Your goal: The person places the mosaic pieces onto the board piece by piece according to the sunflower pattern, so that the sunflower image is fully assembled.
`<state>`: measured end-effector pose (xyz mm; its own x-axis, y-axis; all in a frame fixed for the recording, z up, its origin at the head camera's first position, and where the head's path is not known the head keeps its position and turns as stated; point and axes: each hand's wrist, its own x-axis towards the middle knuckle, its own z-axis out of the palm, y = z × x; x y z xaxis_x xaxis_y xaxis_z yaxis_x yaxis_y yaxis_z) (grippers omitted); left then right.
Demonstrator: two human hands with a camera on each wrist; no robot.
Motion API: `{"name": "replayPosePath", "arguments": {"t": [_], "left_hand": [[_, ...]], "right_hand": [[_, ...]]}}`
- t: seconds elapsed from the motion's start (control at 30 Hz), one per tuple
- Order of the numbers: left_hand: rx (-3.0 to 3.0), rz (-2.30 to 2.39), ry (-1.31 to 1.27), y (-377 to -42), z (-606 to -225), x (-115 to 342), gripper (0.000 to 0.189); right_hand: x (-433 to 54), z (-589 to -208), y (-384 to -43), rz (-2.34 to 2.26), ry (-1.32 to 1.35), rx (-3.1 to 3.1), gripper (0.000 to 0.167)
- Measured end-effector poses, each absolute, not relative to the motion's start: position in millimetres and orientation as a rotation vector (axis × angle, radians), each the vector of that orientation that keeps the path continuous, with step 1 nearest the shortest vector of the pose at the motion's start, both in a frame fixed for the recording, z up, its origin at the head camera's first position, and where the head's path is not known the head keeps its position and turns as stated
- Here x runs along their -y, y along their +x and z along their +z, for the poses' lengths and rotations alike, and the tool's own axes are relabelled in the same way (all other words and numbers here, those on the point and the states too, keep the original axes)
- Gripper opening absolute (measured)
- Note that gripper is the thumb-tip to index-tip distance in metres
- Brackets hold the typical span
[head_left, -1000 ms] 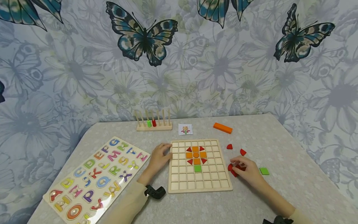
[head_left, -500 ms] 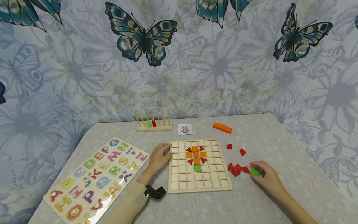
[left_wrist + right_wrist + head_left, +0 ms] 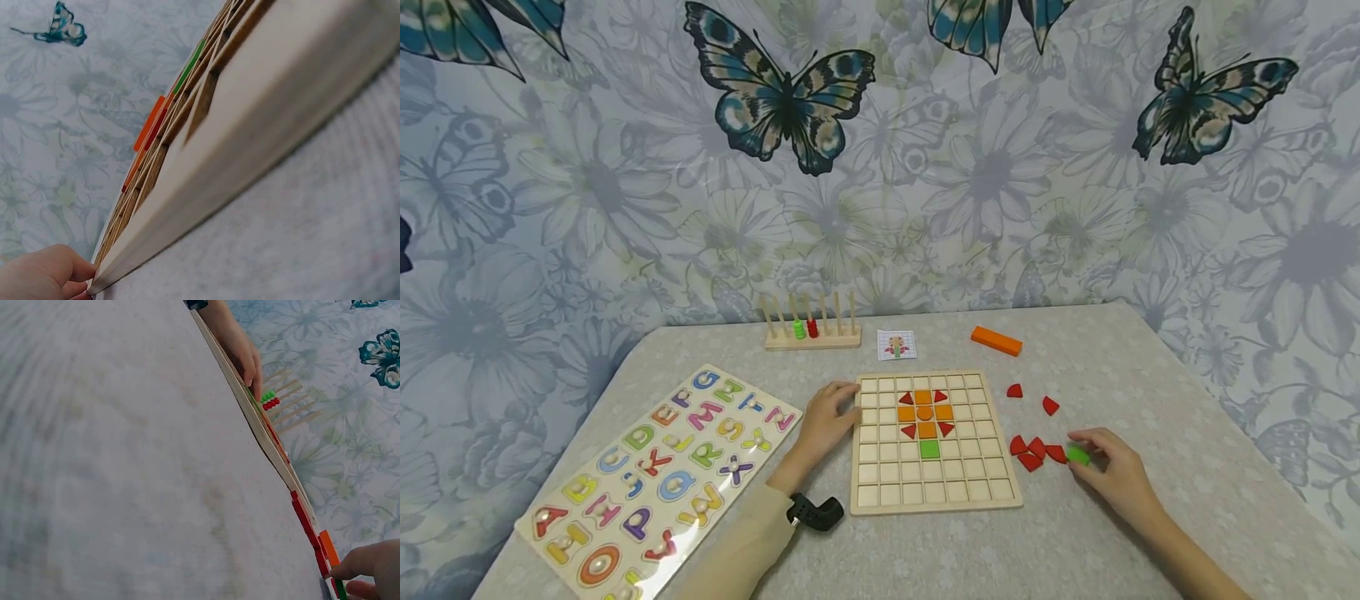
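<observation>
A wooden grid board (image 3: pixel 880 497) lies on the table, with orange squares, an orange round piece, small red triangles and one green square (image 3: pixel 929 449) set in its cells. My left hand (image 3: pixel 826 421) holds the board's left edge, fingertips and thumb at the rim. To the right of the board, my right hand (image 3: pixel 1116 475) pinches another green square piece (image 3: pixel 1078 456), partly hidden by the fingers. Just left of that hand lie several red pieces (image 3: pixel 1030 461) with one curved side, close together. Two more red pieces (image 3: pixel 1051 406) lie farther back.
At the left is an alphabet puzzle board (image 3: pixel 655 479) with knobbed letters. Behind the grid board stand a pegged wooden rack (image 3: pixel 814 342) with green and red beads and a small picture card (image 3: pixel 897 345). An orange bar (image 3: pixel 997 341) lies at the back right.
My right hand has left the red pieces, moved right to the green square and taken it between thumb and fingers, then shifted it slightly left. The left hand has stayed at the board.
</observation>
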<state>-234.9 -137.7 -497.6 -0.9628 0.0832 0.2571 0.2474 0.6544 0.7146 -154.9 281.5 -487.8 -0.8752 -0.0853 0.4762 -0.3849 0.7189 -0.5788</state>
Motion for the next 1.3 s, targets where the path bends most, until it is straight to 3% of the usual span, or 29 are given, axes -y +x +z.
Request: {"name": "replayPosePath", "arguments": {"t": [0.2, 0.83, 1.3], "left_hand": [[2.660, -1.188, -0.288, -235.6, -497.6, 138.2, 0.039], [2.652, -1.183, -0.297, -234.2, -495.2, 137.7, 0.040], [2.664, -1.208, -0.279, -233.2, -494.0, 137.2, 0.040]], "right_hand": [[-264.1, -483.8, -158.0, 1.045, 0.376, 2.566, 0.037], [-148.4, -479.8, -172.1, 1.470, 0.918, 2.564, 0.034], [-129.9, -482.1, -170.8, 1.468, 1.059, 2.559, 0.035]]}}
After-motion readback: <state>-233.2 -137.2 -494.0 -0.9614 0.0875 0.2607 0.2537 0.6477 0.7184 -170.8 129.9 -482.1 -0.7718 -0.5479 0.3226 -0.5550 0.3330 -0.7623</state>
